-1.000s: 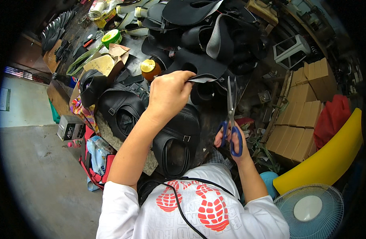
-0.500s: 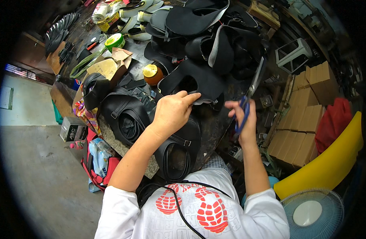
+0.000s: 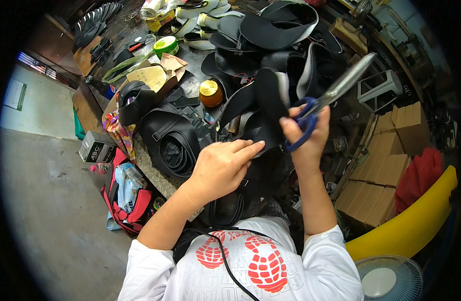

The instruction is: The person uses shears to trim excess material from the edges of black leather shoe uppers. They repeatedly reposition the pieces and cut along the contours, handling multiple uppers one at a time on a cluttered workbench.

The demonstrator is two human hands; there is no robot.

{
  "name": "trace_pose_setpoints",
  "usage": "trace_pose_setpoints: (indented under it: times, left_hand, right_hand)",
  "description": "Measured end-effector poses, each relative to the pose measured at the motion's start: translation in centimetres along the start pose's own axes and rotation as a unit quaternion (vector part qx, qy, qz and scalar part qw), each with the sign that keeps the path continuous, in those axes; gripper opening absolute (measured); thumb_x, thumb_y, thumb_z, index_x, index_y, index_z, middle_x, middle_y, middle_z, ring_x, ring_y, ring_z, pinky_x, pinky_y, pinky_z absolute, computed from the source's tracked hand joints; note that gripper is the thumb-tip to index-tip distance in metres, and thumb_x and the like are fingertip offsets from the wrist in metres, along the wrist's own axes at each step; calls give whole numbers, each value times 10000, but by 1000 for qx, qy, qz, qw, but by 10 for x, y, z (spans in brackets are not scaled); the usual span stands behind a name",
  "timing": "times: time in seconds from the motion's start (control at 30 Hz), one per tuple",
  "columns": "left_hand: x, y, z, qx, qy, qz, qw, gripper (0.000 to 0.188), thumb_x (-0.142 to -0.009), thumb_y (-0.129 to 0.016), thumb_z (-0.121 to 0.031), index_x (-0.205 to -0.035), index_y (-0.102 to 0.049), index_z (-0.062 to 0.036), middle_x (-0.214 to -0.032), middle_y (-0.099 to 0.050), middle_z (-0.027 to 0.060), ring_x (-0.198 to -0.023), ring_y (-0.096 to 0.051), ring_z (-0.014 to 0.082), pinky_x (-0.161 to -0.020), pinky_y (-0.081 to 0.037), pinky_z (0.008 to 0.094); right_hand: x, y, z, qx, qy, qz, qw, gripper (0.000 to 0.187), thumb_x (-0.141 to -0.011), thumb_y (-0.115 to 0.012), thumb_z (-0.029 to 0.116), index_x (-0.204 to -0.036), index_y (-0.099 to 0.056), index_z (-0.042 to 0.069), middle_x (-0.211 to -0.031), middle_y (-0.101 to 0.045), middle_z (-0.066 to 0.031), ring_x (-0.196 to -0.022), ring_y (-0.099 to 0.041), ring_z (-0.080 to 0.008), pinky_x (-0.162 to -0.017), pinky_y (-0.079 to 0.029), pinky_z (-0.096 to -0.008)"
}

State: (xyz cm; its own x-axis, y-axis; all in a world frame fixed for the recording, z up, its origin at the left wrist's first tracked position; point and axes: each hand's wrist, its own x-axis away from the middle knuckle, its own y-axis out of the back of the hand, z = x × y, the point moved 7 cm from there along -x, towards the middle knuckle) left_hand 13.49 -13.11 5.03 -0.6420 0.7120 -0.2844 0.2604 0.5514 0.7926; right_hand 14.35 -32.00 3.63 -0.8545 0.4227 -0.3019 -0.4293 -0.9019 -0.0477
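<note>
Black curved piece, matte, bent upward, just above and right of frame centre, lower edge pinched in left hand, right hand wrapped around blue-handled scissors.

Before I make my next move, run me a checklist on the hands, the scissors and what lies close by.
1. Scissors secure in the right hand: ok, held by the blue handles.
2. Blades clear of the left hand: ok, they point up and to the right, away from it.
3. Left hand on the black piece: ok, the index fingertip rests at its near edge.
4. Left thumb placed well: cannot tell, it is hidden.
5. Jar upright and covered: ok, it stands with its gold lid on.
6. Uncluttered space beyond the hands: not ok, a black pile crowds it.
</note>
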Motion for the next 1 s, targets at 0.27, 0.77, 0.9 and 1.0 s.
trace_pose_setpoints:
  times: [0.27,0.77,0.9,1.0]
  left_hand:
    - [-19,-40,99,617,373,-79,688,462,-921,-589,-318,-1275,-499,-36,-1087,-610,102,-955,-605,176,-822,-493,338]
    - [-19,-36,124,588,373,-144,703,493,-770,-478,44,-1259,-533,63,-1045,-653,134,-884,-635,173,-807,-510,263]
    - [-20,-36,120,584,370,-135,710,492,-770,-470,50,-1257,-534,67,-1055,-655,132,-889,-636,173,-810,-513,265]
    - [-16,-37,122,579,388,-146,702,489,-767,-468,54,-1250,-538,71,-1060,-655,134,-900,-634,173,-828,-508,267]
  right_hand:
    - [44,-61,-23,130,121,98,979,383,-666,-729,-56,-977,-529,44,-809,-674,-109,-747,-696,-266,-663,-538,-332]
    - [-18,11,-97,60,-376,339,860,371,-936,-608,420,-932,-570,52,-620,-641,-96,-522,-628,-152,-510,-486,-249]
    - [-27,5,-104,105,-382,356,846,417,-925,-609,463,-923,-561,49,-609,-639,-100,-501,-626,-154,-479,-477,-236]
    - [-33,3,-101,123,-380,358,844,391,-912,-642,432,-871,-540,57,-583,-611,-65,-492,-622,-145,-439,-461,-220]
